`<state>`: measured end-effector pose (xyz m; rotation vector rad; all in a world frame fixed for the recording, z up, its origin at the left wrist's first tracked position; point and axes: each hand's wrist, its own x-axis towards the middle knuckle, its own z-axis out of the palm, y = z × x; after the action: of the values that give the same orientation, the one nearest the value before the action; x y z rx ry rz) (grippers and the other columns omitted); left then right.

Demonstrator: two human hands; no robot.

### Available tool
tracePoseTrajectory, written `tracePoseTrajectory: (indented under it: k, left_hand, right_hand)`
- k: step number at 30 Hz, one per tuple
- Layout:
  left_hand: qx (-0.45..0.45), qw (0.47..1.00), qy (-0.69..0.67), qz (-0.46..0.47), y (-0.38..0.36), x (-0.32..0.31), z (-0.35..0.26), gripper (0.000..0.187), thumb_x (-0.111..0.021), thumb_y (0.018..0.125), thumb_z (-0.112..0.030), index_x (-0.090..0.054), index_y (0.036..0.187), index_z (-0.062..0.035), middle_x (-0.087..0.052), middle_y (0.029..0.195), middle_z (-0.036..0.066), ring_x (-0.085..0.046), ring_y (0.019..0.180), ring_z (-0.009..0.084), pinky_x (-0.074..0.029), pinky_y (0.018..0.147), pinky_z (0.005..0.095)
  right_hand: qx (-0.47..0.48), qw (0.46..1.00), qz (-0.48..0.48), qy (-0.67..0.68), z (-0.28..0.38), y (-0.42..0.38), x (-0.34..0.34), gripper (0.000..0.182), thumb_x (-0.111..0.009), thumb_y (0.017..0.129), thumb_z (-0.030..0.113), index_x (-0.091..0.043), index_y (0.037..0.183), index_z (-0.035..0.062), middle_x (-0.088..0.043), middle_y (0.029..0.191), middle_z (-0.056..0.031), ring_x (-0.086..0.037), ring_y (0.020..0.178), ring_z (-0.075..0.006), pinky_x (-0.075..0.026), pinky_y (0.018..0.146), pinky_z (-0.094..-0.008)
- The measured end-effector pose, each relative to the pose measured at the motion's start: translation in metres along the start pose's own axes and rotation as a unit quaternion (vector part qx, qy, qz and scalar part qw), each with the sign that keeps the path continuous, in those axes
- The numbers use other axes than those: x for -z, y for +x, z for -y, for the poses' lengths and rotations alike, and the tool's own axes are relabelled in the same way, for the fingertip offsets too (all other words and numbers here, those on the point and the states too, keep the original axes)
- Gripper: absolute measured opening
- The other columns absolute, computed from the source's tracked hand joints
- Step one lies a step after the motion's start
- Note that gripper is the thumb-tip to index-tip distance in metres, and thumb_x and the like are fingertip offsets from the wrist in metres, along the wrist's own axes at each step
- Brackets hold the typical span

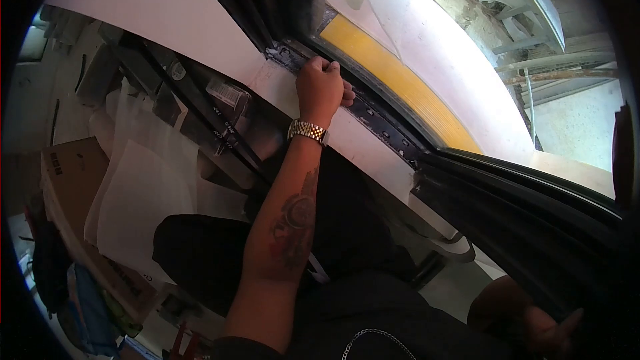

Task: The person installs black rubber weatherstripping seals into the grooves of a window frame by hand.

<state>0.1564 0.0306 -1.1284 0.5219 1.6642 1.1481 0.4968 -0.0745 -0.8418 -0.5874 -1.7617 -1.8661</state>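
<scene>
My left hand (321,87), with a metal-banded watch (309,131) on its wrist, rests at the dark bottom track (380,127) of a black window frame. Its fingers are curled closed over the track; whatever they may grip is hidden beneath them. Screws or small holes and scuffed patches mark the track to the right of the hand. Low at the right edge, my right hand (548,333) sits in deep shadow beside the black side frame (520,227). Its fingers are too dark to make out.
A yellow strip (400,77) runs along the outer side of the track. White sill (373,150) lies on the inner side. At left are a cardboard box (77,180), translucent sheeting (143,193) and long black bars (200,107). Outside, a metal-framed structure (533,0) stands.
</scene>
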Motion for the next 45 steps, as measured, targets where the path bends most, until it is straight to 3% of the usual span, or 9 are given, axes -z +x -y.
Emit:
tracePoseTrajectory:
  k: [8,18,26,35,37,40,42,44,45]
  left_hand:
    - [0.017,1.0,-0.01,-0.001,0.0,-0.001,-0.003,0.024,-0.053,0.103,-0.015,-0.058,0.108,0.008,-0.07,0.078,0.018,-0.07,0.055,0.0221,-0.061,0.049,0.0339]
    - [0.027,1.0,-0.009,0.005,0.0,-0.002,-0.002,0.02,-0.052,0.103,-0.017,-0.057,0.103,0.0025,-0.068,0.078,0.014,-0.067,0.057,0.0192,-0.06,0.048,0.0319]
    - [0.022,1.0,-0.001,-0.002,-0.002,-0.004,-0.006,0.023,-0.06,0.099,-0.019,-0.059,0.099,0.004,-0.068,0.078,0.014,-0.067,0.057,0.0174,-0.06,0.049,0.0312]
    - [0.042,0.996,-0.076,0.002,-0.01,-0.001,-0.021,0.023,-0.057,0.09,-0.017,-0.057,0.101,0.0033,-0.069,0.085,0.017,-0.068,0.06,0.0242,-0.062,0.054,0.0381]
    - [0.007,0.982,-0.184,0.05,-0.016,0.002,-0.034,0.021,-0.057,0.09,-0.016,-0.056,0.101,0.002,-0.069,0.09,0.018,-0.07,0.066,0.0265,-0.063,0.058,0.0386]
    - [-0.08,0.976,-0.193,0.059,-0.044,0.006,-0.066,0.019,-0.057,0.091,-0.016,-0.056,0.098,0.0015,-0.069,0.09,0.018,-0.071,0.071,0.0277,-0.064,0.06,0.039]
    - [-0.139,0.973,-0.176,0.062,-0.077,0.016,-0.09,0.018,-0.055,0.093,-0.016,-0.055,0.096,0.002,-0.07,0.091,0.018,-0.071,0.07,0.0274,-0.064,0.061,0.0377]
    - [-0.326,0.943,-0.044,0.06,-0.11,0.034,-0.112,0.018,-0.052,0.095,-0.013,-0.059,0.091,0.0033,-0.07,0.091,0.016,-0.07,0.074,0.024,-0.061,0.065,0.0349]
    - [-0.335,0.939,-0.038,0.06,-0.125,0.046,-0.124,0.018,-0.052,0.095,-0.013,-0.059,0.091,0.0033,-0.07,0.091,0.016,-0.07,0.074,0.024,-0.061,0.065,0.0349]
  right_hand:
    - [0.004,1.0,0.017,-0.011,-0.003,0.003,0.01,0.032,-0.064,0.099,0.038,-0.07,0.085,0.009,-0.051,0.088,-0.0025,-0.047,0.083,-0.0201,-0.041,0.077,-0.0358]
    - [0.041,0.996,0.046,-0.06,0.0,0.012,0.026,0.032,-0.065,0.098,0.038,-0.071,0.086,0.0089,-0.051,0.089,-0.0021,-0.047,0.083,-0.0197,-0.041,0.077,-0.0349]
    - [0.044,0.996,0.051,-0.054,-0.002,0.013,0.026,0.032,-0.065,0.098,0.038,-0.071,0.087,0.0089,-0.05,0.09,-0.0017,-0.047,0.083,-0.0193,-0.041,0.076,-0.0342]
    - [0.018,0.997,0.061,-0.05,0.002,0.01,0.029,0.032,-0.066,0.098,0.039,-0.072,0.088,0.0088,-0.05,0.09,-0.0013,-0.047,0.083,-0.0188,-0.041,0.075,-0.0335]
    - [0.004,0.997,0.067,-0.048,0.005,0.009,0.03,0.032,-0.066,0.098,0.039,-0.072,0.088,0.0088,-0.05,0.09,-0.0013,-0.047,0.083,-0.0187,-0.042,0.075,-0.0333]
    - [-0.019,0.996,0.076,-0.042,0.01,0.01,0.027,0.032,-0.066,0.098,0.039,-0.072,0.088,0.0088,-0.05,0.091,-0.0011,-0.047,0.084,-0.0186,-0.042,0.075,-0.033]
    - [-0.024,0.994,0.094,-0.045,0.017,0.01,0.027,0.032,-0.067,0.098,0.039,-0.072,0.089,0.0088,-0.05,0.091,-0.001,-0.047,0.084,-0.0185,-0.042,0.075,-0.0329]
    - [-0.028,0.992,0.113,-0.055,0.023,0.008,0.029,0.03,-0.067,0.098,0.037,-0.072,0.09,0.0082,-0.05,0.092,-0.0016,-0.047,0.084,-0.0186,-0.042,0.074,-0.0326]
    - [-0.029,0.991,0.119,-0.061,0.026,0.006,0.029,0.028,-0.068,0.097,0.035,-0.072,0.09,0.0077,-0.051,0.093,-0.0022,-0.047,0.084,-0.0188,-0.042,0.074,-0.0325]
